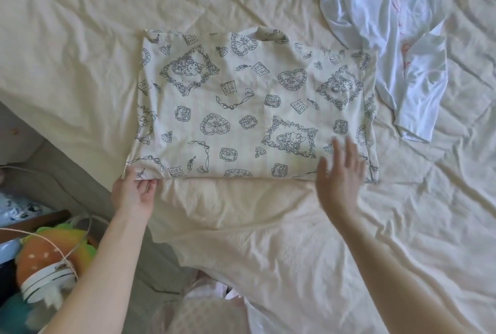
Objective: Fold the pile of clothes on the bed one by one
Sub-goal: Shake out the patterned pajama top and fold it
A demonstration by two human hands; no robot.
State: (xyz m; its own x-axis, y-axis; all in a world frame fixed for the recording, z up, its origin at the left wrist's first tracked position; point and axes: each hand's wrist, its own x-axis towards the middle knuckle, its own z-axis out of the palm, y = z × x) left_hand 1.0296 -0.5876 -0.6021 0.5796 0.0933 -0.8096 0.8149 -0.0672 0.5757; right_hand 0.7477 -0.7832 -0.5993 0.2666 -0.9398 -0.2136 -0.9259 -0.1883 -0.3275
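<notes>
A cream garment with a dark line-drawn print (241,102) lies folded into a flat rectangle in the middle of the bed. My left hand (135,190) pinches its near left corner, thumb on top and fingers curled under the edge. Over the near right part of the garment, my right hand (339,172) lies flat with fingers straight and spread; it is blurred. A crumpled white garment with faint pink marks (389,38) lies unfolded at the far right of the bed.
The cream quilted bedspread (80,38) covers the bed, wrinkled all over. The bed's left edge drops to a floor area with an orange and green plush toy (53,250), a white device with a cord (45,282) and a wooden edge (40,222).
</notes>
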